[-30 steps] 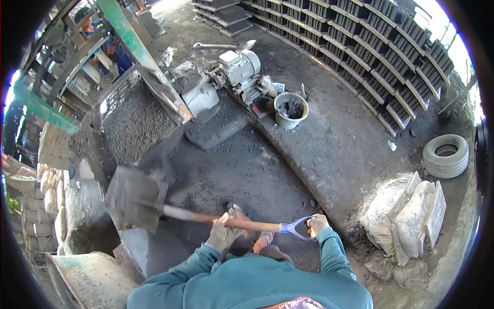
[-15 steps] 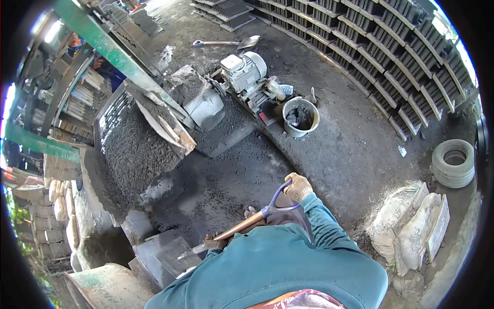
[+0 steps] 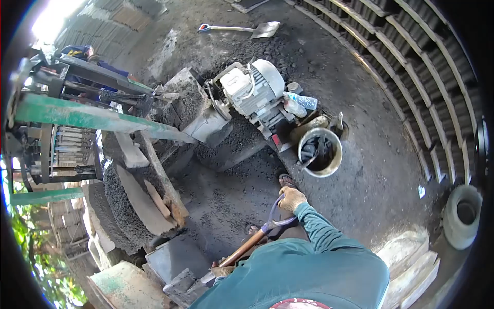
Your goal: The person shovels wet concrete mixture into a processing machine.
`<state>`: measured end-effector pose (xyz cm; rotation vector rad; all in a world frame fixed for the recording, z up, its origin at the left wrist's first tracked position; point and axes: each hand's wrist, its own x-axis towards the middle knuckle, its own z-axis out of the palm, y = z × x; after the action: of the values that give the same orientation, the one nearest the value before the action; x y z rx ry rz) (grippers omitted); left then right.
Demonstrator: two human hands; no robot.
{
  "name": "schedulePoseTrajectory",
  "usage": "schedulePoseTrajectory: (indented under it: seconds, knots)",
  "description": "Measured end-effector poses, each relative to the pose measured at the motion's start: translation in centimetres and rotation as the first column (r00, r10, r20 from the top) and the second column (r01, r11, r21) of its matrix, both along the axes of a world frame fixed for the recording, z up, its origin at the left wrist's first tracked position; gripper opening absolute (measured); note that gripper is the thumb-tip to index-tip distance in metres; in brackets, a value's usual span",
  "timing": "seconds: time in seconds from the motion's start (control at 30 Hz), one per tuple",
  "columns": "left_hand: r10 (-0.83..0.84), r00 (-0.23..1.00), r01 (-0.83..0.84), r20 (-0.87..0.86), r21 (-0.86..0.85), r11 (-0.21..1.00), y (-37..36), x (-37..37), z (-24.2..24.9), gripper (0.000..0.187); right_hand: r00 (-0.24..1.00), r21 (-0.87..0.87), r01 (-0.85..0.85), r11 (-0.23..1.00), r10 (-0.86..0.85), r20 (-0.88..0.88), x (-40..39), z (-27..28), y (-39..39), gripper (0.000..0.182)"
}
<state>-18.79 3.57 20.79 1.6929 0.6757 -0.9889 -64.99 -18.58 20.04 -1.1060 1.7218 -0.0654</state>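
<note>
My right hand (image 3: 292, 199), in a knitted work glove, is closed on the purple D-shaped grip of a shovel (image 3: 243, 249). Lower down its wooden shaft, my left hand (image 3: 222, 271) is wrapped round it, partly hidden by my teal sleeve. Past that hand, the shovel's metal end points down to the left, beside a lump of grey material (image 3: 185, 288); the blade's outline is hard to make out. A flat grey metal plate (image 3: 177, 255) lies just beyond it. Dark loose mix (image 3: 121, 206) sits in a hopper at the left.
An electric motor (image 3: 252, 87) stands ahead, with plastic bottles (image 3: 303, 101) and a bucket (image 3: 320, 153) beside it. A second shovel (image 3: 265, 30) lies farther back. Green machine beams (image 3: 103, 116) cross the left. Another person (image 3: 92, 56) is behind them. Racks (image 3: 411, 67), a tire (image 3: 463, 216) and sacks (image 3: 406, 257) line the right.
The view has swung and tilted, so the motor and bucket appear larger and the hopper lower. Both hands keep their hold on the shovel, whose metal end now lies by the grey lump.
</note>
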Motion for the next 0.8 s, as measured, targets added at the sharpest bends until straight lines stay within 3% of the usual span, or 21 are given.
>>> schedulePoseTrajectory:
  seconds: [0.13,0.23,0.33,0.37,0.6,0.7,0.8]
  knots:
    - [0.060,0.998,-0.063,0.029,0.086,0.994,-2.1,-4.1,2.4,0.040,0.997,0.094,-0.070,0.993,0.068,0.022,-3.7,-0.8,-2.7,0.043]
    - [-0.023,0.965,0.002,0.262,0.082,0.997,-3.0,-8.1,2.6,0.048,0.996,0.198,-0.092,0.976,0.091,0.014,-5.3,-1.6,-3.5,0.043]
    - [0.010,0.997,-0.020,0.078,0.136,0.991,-5.0,-9.4,4.8,0.048,0.993,0.267,-0.113,0.957,0.120,-0.008,-6.6,-1.1,-4.4,0.042]
    - [-0.025,1.000,0.025,0.002,0.097,0.995,-3.3,-7.2,2.9,0.050,0.992,0.277,-0.116,0.954,0.126,-0.018,-7.0,-1.4,-4.6,0.042]
    - [0.149,0.988,-0.144,-0.050,0.092,0.985,-8.0,-12.2,4.3,0.048,0.982,0.350,-0.137,0.927,0.173,-0.075,-9.5,-2.5,-6.0,0.044]
    - [0.284,0.946,-0.285,-0.155,0.017,0.958,-7.7,-12.2,3.1,0.044,0.979,0.327,-0.135,0.935,0.177,-0.102,-10.4,-2.9,-5.9,0.045]
    - [0.270,0.939,-0.292,-0.214,-0.080,0.953,-6.5,-12.2,1.4,0.042,0.971,0.265,-0.172,0.949,0.208,-0.115,-10.8,-2.9,-6.1,0.045]
